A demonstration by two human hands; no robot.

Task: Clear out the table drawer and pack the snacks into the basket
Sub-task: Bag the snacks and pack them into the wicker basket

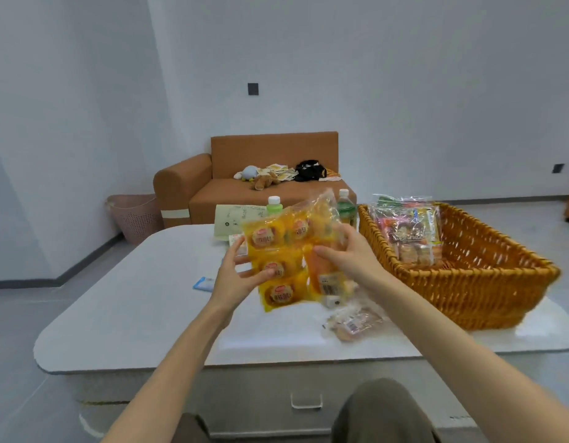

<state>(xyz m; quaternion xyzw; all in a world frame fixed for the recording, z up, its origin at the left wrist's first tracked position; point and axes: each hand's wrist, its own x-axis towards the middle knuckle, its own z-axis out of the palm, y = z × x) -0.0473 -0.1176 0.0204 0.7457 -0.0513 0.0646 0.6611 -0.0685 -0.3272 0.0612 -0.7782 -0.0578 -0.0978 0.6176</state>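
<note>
Above a white desk (pixel 133 298) in a white-walled room, left hand (pixel 233 278) and right hand (pixel 348 255) clamp their fingers on a yellow snack pack (pixel 284 251); wicker basket (pixel 475 282) sits right, orange sofa (pixel 270 148) far behind.

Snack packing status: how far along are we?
Done: several snack packs sit in the basket; drawer looks closed. In hand: left hand and right hand hold the yellow cake pack above the table, not yet in the basket. Left: clear cookie pack, blue packet, and maybe the two bottles, all on the table.
</note>
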